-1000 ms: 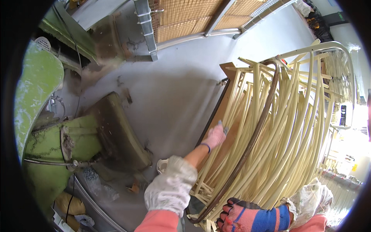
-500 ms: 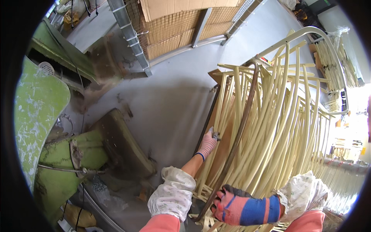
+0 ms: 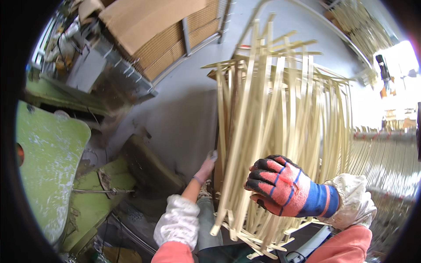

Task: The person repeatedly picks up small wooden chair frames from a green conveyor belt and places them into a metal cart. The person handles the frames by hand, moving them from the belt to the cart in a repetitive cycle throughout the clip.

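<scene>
A thick pile of long, pale yellow flat strips (image 3: 288, 111) lies in front of me, their near ends sticking out unevenly. Over the lower middle of the pile is my right hand (image 3: 280, 186), in a red glove with black fingertips and a blue cuff. Its fingers are curled closed, and whatever lies under them is hidden. My left hand (image 3: 206, 168), in a thin pale pink glove, reaches to the left edge of the pile. Motion smears its fingers, so their grip does not show. Part of a brown bar (image 3: 233, 92) shows near the pile's far left.
A worn green machine with a rounded plate (image 3: 51, 162) stands on the left. Beyond is a wire mesh cage (image 3: 163, 50) with a cardboard sheet (image 3: 149, 22) on it. Many thin rods (image 3: 386, 164) lie at the right. A bent metal rail (image 3: 340, 33) rises behind the pile.
The view has turned. My right hand has moved up from the pile's near edge, its back now facing up. My left hand sits lower, beside the left edge. The brown bar is mostly hidden now.
</scene>
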